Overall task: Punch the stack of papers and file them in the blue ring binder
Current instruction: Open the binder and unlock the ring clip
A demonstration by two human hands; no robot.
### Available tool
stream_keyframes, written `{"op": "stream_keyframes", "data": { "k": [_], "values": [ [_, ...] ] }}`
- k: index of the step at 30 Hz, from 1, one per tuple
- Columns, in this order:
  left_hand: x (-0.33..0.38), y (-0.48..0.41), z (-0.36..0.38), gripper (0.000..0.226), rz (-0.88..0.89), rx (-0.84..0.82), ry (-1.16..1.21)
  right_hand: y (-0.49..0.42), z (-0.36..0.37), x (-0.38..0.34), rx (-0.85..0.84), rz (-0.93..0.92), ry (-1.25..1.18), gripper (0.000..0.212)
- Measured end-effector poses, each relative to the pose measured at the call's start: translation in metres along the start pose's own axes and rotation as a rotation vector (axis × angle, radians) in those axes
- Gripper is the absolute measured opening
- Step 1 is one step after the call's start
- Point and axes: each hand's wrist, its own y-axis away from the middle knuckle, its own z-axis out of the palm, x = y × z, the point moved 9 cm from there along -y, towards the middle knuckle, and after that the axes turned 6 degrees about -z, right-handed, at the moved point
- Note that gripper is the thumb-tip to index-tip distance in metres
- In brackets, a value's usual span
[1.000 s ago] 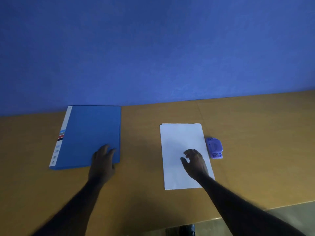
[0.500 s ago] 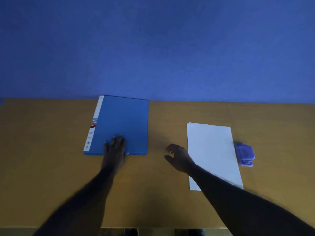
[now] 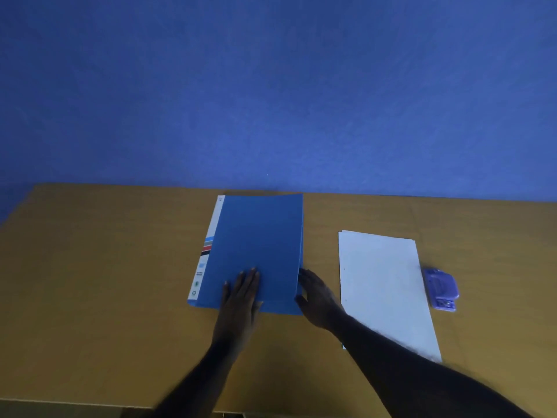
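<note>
The blue ring binder (image 3: 256,242) lies on the wooden table, spine with a white label strip to the left. My left hand (image 3: 241,297) rests flat on its near cover, fingers apart. My right hand (image 3: 316,300) is at the binder's right edge, fingers tucked under the front cover, which is lifted slightly there. The stack of white papers (image 3: 382,282) lies to the right, partly crossed by my right forearm. A purple hole punch (image 3: 441,289) sits just right of the papers.
The brown table (image 3: 105,282) runs up to a blue wall (image 3: 271,86) right behind the binder. The table's near edge shows at the bottom of the view.
My right hand moved left from the papers to the binder's right edge and began lifting the cover. My left hand stayed pressed on the binder. The camera view shifted.
</note>
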Motion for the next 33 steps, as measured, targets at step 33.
{"op": "stream_keyframes", "data": {
  "k": [33],
  "values": [
    [-0.137,0.067,-0.083,0.103,-0.993,0.534,0.208,0.04,0.011,0.032,-0.015,0.189,0.141,0.055]
  ]
}}
